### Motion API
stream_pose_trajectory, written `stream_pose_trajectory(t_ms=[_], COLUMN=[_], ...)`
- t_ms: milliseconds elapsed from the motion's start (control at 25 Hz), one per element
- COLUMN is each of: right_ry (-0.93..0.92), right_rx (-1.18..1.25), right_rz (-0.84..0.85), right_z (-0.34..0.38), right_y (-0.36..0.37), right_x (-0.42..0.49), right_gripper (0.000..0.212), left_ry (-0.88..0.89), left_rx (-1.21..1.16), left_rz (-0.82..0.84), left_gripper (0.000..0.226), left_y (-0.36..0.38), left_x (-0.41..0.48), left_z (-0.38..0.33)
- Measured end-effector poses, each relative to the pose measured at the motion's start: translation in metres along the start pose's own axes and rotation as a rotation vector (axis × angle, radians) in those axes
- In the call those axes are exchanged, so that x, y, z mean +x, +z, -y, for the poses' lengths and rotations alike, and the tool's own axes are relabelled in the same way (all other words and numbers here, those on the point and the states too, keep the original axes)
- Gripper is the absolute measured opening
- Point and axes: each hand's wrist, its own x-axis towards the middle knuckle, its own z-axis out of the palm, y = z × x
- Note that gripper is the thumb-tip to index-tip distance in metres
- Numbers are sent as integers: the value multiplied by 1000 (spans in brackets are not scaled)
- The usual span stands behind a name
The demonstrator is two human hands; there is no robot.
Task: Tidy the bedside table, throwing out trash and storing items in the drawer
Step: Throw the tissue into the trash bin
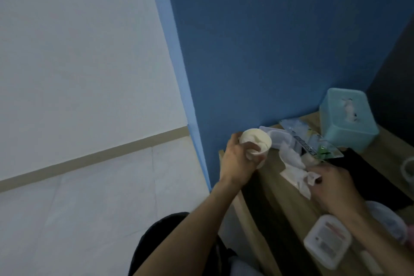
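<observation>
A person is clearing litter from a wooden bedside table (280, 199) set against a blue wall (268, 40)

Nearest, a clear lidded container (327, 242) is lying by the right forearm; the right hand (336, 188) is pinching crumpled white tissue (298, 171) on the tabletop, while the left hand (237, 163) is gripping a white paper cup (257, 141) at the table's left edge. Beyond, a plastic wrapper (307, 139) is lying, and a teal tissue box (345, 119) is sitting against the wall
</observation>
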Motion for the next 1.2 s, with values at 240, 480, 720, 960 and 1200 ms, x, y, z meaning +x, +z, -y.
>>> stream_pose_trajectory(t_ms=[240,480,720,960,1200], right_ry=[-210,-165,125,201,211], right_rx=[229,185,79,11,35], right_rz=[257,569,839,937,1085], right_z=[131,193,166,147,135], right_y=[36,157,254,291,304], right_x=[-16,-75,-120,-125,-135], right_gripper=[8,22,40,23,17], left_ry=[-231,-608,-784,-748,-776], left_rx=[20,123,181,236,242], left_rz=[-192,-146,92,209,220], left_gripper=[21,28,40,42,47], left_y=[-98,-129,-88,-46,-28], left_x=[-86,-193,-241,-241,-241], left_z=[63,156,221,250,268])
